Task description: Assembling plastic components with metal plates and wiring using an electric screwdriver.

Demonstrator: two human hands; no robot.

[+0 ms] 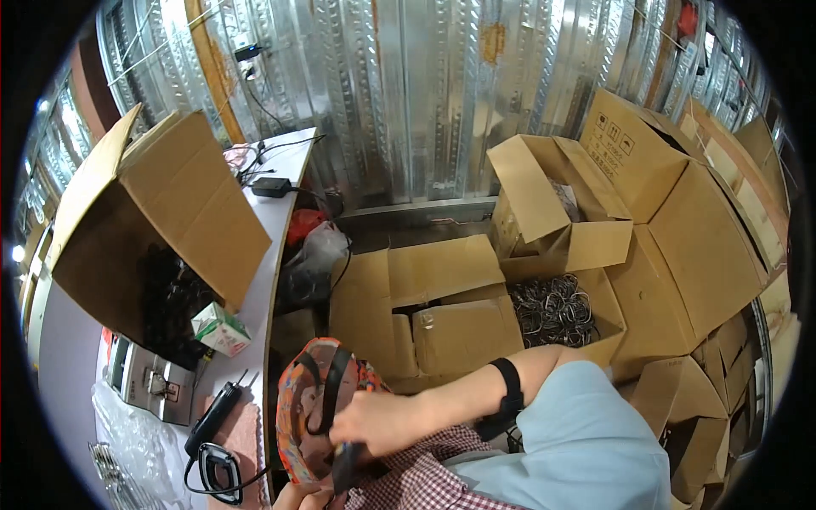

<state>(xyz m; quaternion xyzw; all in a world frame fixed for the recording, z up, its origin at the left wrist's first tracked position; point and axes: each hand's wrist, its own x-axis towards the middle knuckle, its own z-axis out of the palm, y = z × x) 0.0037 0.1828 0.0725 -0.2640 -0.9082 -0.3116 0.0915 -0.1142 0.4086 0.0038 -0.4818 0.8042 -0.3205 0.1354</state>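
Observation:
A patterned orange bag [289, 425] with black straps [333, 387] gapes upward beside the table's edge. My right hand [374, 422] is over its opening, fingers curled and closed near a strap. Below those fingers is a dark, blurred object [344, 467] that I cannot name; the hand seems to grip it. Only part of my left hand [302, 496] shows at the lower edge, by the bag's near rim. Its fingers are mostly cut off, so its hold is unclear.
On the white table [285, 157] at left lie a tipped carton [191, 195] of dark cables, a small green-white box [221, 330], a black corded handheld tool [217, 416] and a metal device [153, 382]. Open cartons [459, 340] fill the floor ahead, one with coiled cables [554, 312].

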